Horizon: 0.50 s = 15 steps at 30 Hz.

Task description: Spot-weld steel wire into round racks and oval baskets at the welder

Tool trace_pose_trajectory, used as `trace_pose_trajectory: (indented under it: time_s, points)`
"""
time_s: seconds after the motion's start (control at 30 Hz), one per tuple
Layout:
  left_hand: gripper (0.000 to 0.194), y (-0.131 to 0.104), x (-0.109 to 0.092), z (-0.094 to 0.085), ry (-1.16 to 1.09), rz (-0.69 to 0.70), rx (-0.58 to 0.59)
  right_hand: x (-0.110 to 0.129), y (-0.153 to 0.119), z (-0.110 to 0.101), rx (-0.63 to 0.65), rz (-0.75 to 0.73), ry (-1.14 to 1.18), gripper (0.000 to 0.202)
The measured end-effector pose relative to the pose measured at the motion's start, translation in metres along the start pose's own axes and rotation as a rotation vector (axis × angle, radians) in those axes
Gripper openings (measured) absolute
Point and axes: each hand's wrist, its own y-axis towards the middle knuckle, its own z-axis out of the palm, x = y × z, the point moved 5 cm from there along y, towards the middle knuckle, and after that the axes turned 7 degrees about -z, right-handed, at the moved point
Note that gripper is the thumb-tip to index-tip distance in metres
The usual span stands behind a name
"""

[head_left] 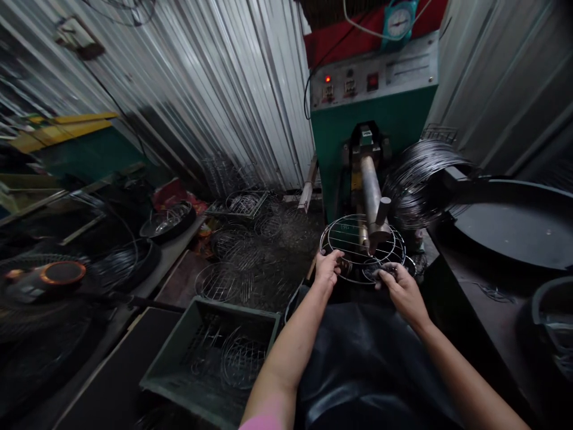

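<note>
A round wire rack (331, 226) with an outer ring, an inner ring and crossing wires lies level below the rod-shaped arm (370, 182) of a green machine (376, 113). The arm's pointed metal tip (367, 243) comes down at the rack's wires; I cannot tell whether they touch. My left hand (329, 267) is closed on the rack's near left rim. At the near right side my right hand (400, 289) is closed in a pinch at the rim, its fingertips dark. A small part beside those fingers is too dim to make out.
Several wire grids (237, 251) lie piled on the floor to the left. A green crate (210, 370) with wire pieces stands near my left arm. At the right are a wire coil (425, 179), a large round pan (514, 224) and a dark bin (550, 322). A fan (45, 278) stands far left.
</note>
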Motion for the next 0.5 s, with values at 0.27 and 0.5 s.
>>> trace_pose_trajectory:
  time_s: [0.27, 0.5]
  points:
    - [0.049, -0.011, 0.015, -0.007, -0.066, 0.022, -0.090, -0.016, -0.021, 0.007, -0.058, -0.006, 0.070, 0.030]
    - [0.047, -0.020, 0.014, -0.010, -0.165, 0.045, -0.103, -0.006, -0.010, -0.014, -0.239, 0.021, 0.272, 0.041]
